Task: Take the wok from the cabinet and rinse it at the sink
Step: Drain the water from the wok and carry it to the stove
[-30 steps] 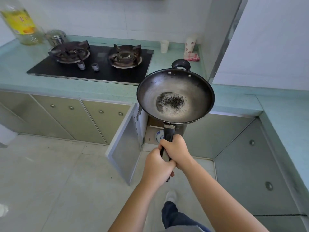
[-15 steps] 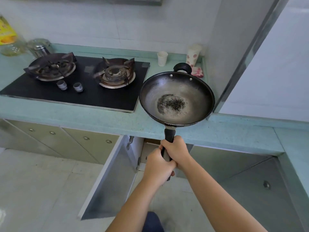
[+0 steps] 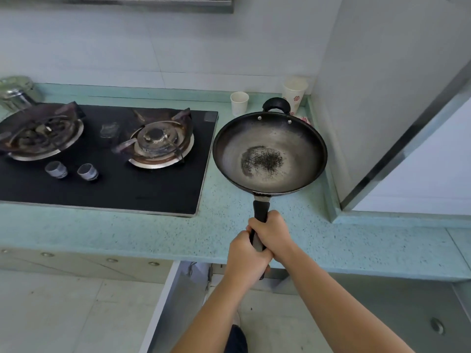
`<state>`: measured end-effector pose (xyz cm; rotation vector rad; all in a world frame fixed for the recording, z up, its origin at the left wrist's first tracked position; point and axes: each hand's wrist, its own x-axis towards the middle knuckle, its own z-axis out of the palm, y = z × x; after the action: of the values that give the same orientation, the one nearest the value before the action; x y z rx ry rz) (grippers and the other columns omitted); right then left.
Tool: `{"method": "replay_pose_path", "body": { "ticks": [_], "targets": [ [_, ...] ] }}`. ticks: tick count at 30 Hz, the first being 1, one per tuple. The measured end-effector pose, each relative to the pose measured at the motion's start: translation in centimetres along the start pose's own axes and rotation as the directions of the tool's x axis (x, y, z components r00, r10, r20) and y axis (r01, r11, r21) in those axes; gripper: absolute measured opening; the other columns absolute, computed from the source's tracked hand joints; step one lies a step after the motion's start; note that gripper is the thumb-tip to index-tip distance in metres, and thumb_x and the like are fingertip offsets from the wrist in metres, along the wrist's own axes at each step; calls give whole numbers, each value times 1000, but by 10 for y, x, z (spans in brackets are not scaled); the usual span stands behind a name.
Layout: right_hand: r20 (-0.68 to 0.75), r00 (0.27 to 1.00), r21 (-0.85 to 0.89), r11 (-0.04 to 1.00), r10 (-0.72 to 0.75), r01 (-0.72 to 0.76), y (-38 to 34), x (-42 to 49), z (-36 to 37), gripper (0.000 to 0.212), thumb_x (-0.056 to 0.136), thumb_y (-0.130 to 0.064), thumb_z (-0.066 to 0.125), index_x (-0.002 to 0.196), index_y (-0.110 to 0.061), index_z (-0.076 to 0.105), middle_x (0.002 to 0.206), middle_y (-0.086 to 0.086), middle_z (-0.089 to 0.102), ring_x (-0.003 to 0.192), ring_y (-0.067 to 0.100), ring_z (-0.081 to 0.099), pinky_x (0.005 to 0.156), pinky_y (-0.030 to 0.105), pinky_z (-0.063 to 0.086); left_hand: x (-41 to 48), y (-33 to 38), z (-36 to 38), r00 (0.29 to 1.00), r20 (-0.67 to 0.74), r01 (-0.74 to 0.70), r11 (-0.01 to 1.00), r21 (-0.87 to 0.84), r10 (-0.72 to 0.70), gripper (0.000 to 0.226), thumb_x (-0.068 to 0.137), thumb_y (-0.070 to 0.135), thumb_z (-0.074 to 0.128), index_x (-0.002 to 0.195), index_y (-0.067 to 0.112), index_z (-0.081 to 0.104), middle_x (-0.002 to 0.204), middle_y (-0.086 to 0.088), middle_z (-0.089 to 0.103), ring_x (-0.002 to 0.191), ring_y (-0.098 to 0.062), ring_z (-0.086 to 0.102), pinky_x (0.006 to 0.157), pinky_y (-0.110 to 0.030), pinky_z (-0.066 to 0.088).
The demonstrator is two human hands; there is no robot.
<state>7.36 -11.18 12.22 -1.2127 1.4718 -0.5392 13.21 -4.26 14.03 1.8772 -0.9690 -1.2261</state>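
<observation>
Holding wok (image 3: 270, 151) above counter (image 3: 229, 230), right of stove (image 3: 102, 154); both hands' fingers wrapping handle, left hand (image 3: 246, 258) nearer, right hand (image 3: 271, 231) farther. Cabinet door (image 3: 178, 307) hanging open below. Fetching done; sink not in view, rinsing remaining.

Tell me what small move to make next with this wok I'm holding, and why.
Probably carry the wok off to find the sink, keeping it level. Both the left hand and right hand grip its handle, dark residue sits in its bowl, no sink is in view, and the cabinet door hangs open below.
</observation>
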Motion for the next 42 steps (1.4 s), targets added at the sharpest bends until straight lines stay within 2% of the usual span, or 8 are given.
{"method": "replay_pose_path", "body": {
  "ticks": [15, 19, 23, 28, 31, 34, 39, 42],
  "targets": [
    [27, 999, 19, 999, -34, 33, -3, 18, -13, 20, 80, -14, 58, 62, -7, 55, 66, 6, 65, 54, 13, 55, 52, 22, 45, 25, 5, 14, 1000, -5, -25, 999, 35, 25, 10, 81, 14, 60, 88, 15, 54, 67, 0, 65, 42, -8, 60, 37, -20, 44],
    [-7, 998, -38, 998, -56, 55, -1, 18, -13, 32, 77, -28, 61, 74, 2, 51, 67, 15, 61, 54, 16, 52, 51, 27, 44, 24, 5, 13, 999, -25, -42, 997, 62, 44, 19, 79, 16, 64, 88, 18, 47, 72, 3, 59, 59, -13, 62, 42, -19, 42],
    [-41, 995, -62, 995, -86, 83, -2, 16, -19, 27, 83, -28, 61, 80, -10, 41, 59, -2, 44, 49, 9, 42, 46, 19, 33, 21, 8, 12, 996, -19, -86, 995, 56, 87, 34, 77, 19, 68, 99, 22, 43, 80, 8, 59, 75, -11, 62, 54, -19, 45],
    [-25, 992, -116, 986, -123, 119, -3, 5, -33, 43, 89, -31, 55, 124, -10, 41, 91, -3, 59, 76, 9, 57, 57, 17, 42, 15, 9, 11, 994, 2, -108, 994, 20, 108, 34, 79, 17, 64, 108, 17, 48, 78, 4, 59, 61, -10, 57, 50, -20, 45],
    [-29, 989, -154, 978, -148, 142, -2, -2, -41, 43, 91, -30, 53, 128, -11, 42, 98, -3, 58, 88, 14, 57, 64, 20, 46, 11, 9, 10, 994, -2, -109, 994, -12, 109, 32, 83, 16, 60, 111, 22, 46, 75, 4, 57, 49, -3, 52, 42, -13, 40],
    [-43, 983, -194, 967, -177, 166, 0, -6, -48, 42, 91, -27, 53, 129, -12, 42, 109, 1, 61, 94, 17, 61, 69, 25, 47, 7, 10, 10, 993, -23, -118, 993, -9, 118, 33, 85, 16, 58, 111, 27, 41, 78, 7, 57, 56, -5, 55, 51, -17, 45],
    [-81, 939, -360, 889, -334, 285, 1, -16, -60, 41, 91, -27, 52, 128, -11, 43, 124, 4, 52, 100, 13, 55, 78, 21, 41, 9, 6, 9, 949, -114, -257, 932, 258, 293, 41, 83, 24, 61, 120, 13, 48, 109, 1, 52, 102, -17, 54, 79, -23, 44],
    [-81, 889, -503, 789, -451, 354, -2, -26, -68, 43, 91, -27, 52, 130, -9, 44, 128, 5, 48, 107, 20, 55, 82, 25, 44, 8, 6, 6, 839, -193, -347, 775, 528, 508, 46, 78, 36, 52, 111, 4, 59, 112, -9, 57, 103, -27, 54, 83, -31, 44]
  ]
}}
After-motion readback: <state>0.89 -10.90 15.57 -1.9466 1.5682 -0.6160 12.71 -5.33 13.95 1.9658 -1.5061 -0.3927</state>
